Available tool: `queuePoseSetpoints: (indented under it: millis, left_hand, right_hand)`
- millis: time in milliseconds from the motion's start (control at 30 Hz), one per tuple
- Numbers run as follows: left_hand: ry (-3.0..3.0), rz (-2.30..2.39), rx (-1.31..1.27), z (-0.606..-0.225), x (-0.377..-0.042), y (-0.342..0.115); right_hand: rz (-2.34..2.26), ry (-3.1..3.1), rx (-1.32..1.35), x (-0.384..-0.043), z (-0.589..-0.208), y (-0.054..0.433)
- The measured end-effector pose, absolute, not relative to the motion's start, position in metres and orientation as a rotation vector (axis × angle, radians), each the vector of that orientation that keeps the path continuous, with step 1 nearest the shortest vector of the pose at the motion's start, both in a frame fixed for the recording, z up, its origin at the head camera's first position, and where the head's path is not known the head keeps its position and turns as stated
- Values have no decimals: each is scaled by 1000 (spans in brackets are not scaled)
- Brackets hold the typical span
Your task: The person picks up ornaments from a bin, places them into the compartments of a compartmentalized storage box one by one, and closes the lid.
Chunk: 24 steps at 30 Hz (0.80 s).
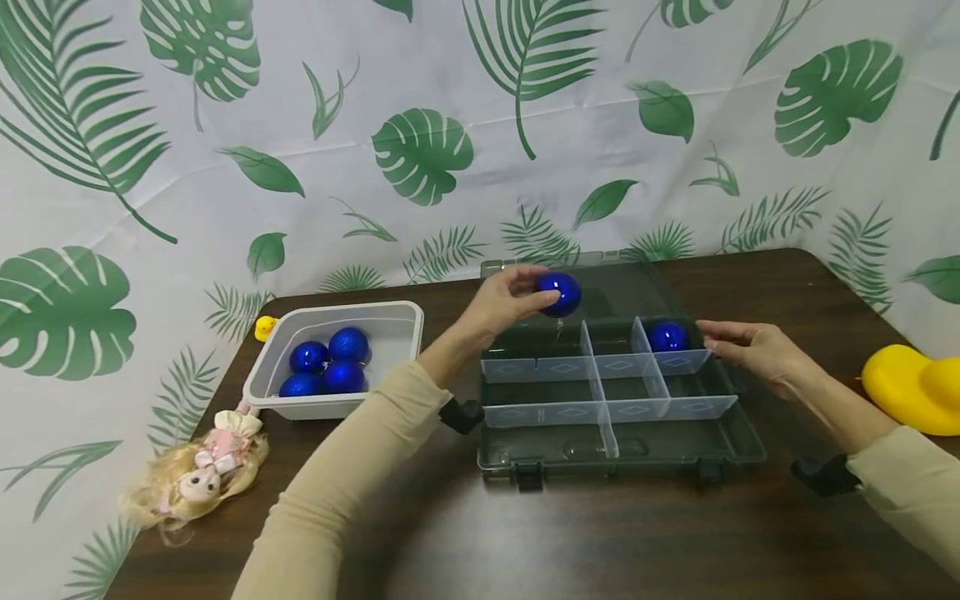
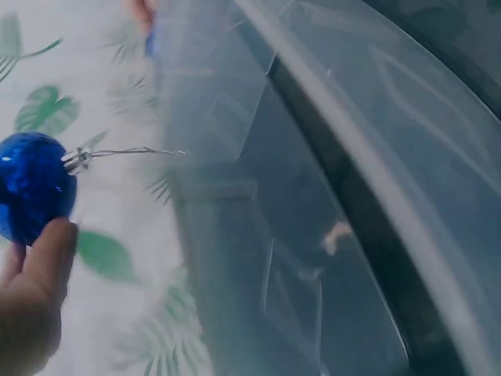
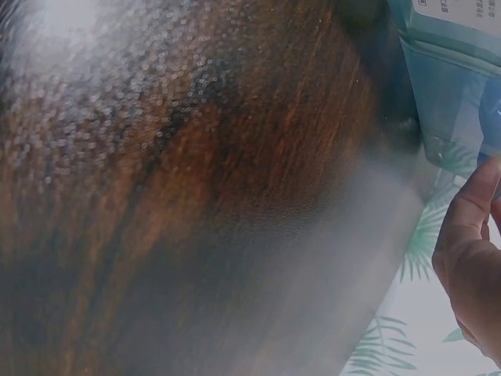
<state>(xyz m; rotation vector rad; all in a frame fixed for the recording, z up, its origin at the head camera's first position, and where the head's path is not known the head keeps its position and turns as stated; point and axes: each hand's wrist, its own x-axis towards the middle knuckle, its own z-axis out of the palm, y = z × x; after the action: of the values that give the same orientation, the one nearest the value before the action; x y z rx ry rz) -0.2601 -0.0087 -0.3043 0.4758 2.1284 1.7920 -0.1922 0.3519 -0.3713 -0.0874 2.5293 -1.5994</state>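
Note:
My left hand pinches a shiny blue bauble above the back left of a dark see-through compartment box. A silver cap and a thin wire hook stick out of the bauble in the left wrist view. Another blue bauble sits in the back right compartment. Beside it, my right hand grips the box's right edge between thumb and fingers. In the right wrist view the right hand is partly cut off at the frame's edge, by the box wall.
To the left, a white tub holds several blue baubles. A doll lies at its front left, and a small yellow duck is behind it. A large yellow duck stands far right. The box's lid lies back.

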Motion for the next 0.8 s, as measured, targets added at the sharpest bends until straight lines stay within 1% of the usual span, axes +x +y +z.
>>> queuePoseSetpoints:
  millis: [167, 333, 500, 667, 800]
  left_hand:
    - [2102, 1775, 533, -319, -262, 36]
    - [2065, 1795, 600, -321, -263, 61]
    - [2092, 1740, 721, -321, -262, 68]
    - [2333, 1391, 858, -332, -261, 65]
    - [2450, 1153, 903, -339, -260, 65]
  right_hand:
    - [-1499, 2589, -71, -191, -371, 350]
    - [-1410, 2628, -34, -190, -369, 349]
    - [-1433, 2610, -34, -192, -368, 349]
    - [-1451, 2601, -44, -192, -370, 350]
    - [-1424, 2612, -28, -192, -372, 350]
